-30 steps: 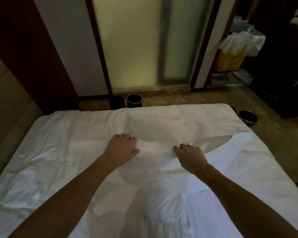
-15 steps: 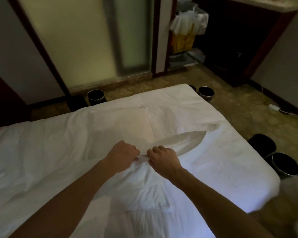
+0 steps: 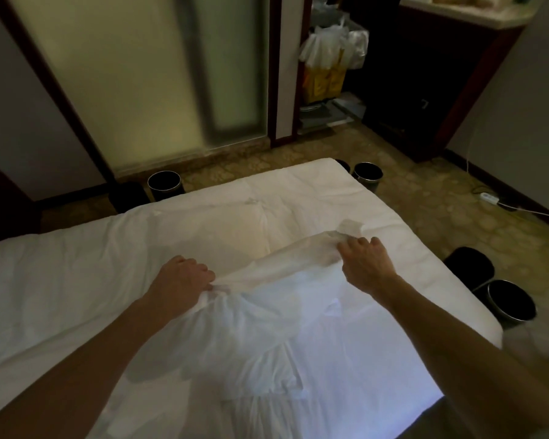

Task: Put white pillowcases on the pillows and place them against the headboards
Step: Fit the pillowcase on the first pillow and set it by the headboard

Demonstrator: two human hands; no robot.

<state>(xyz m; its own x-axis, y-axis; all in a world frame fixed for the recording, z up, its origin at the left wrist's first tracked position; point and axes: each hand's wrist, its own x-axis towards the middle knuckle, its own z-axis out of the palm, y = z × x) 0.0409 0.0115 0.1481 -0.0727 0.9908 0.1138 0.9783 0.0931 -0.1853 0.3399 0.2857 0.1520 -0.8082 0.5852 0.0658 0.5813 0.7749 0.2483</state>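
A white pillowcase (image 3: 279, 299) lies across the white bed (image 3: 76, 280), its far edge lifted into a ridge. My left hand (image 3: 181, 277) grips that edge at the left end with curled fingers. My right hand (image 3: 365, 264) grips the same edge further right, near the fabric's corner. Between the two hands the cloth is stretched and raised off the sheet. A flat pale pillow (image 3: 232, 229) lies beyond the ridge, towards the far side of the bed. No headboard is in view.
Round metal bins stand on the floor: one (image 3: 165, 185) past the bed's far side, one (image 3: 368, 175) at the far corner, two (image 3: 511, 299) to the right. A cart with plastic bags (image 3: 330, 64) fills the doorway. A power strip (image 3: 488, 198) lies on the carpet.
My hands were close together on the fabric; the right hand has slid right along the edge, spreading the pillowcase. The view has swung right.
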